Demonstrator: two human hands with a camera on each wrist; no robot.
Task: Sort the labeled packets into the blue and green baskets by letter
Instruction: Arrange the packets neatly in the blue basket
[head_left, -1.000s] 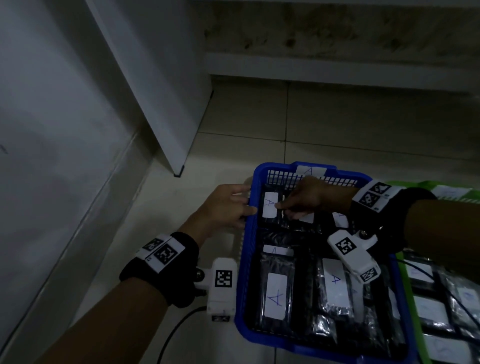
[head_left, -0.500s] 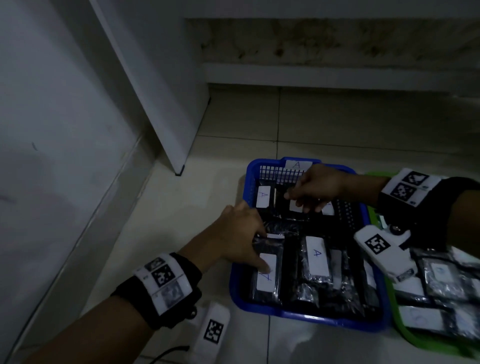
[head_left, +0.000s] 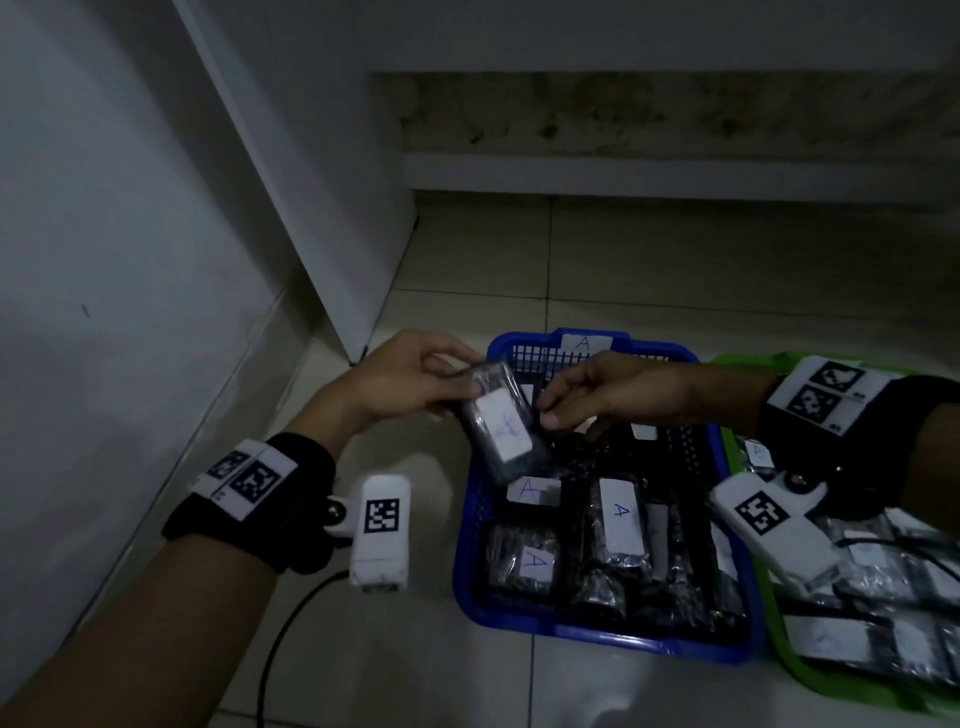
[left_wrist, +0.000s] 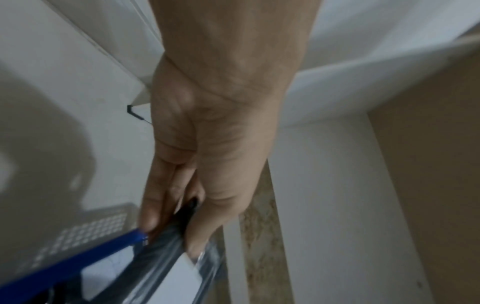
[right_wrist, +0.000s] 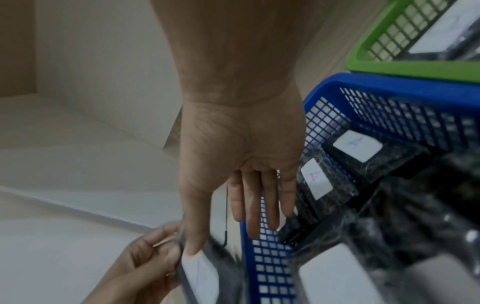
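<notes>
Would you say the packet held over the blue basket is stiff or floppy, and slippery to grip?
The packet, pinched at one end by the left hand, juts out without sagging: probably fairly stiff. Its glossy wrap looks slippery, perhaps why the right hand steadies it. Probably light.

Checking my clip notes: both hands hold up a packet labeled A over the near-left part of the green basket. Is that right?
Not quite. The packet labeled A is held over the far-left part of the blue basket, not the green basket, which sits to its right. The head view shows the left hand and right hand both on the packet.
</notes>
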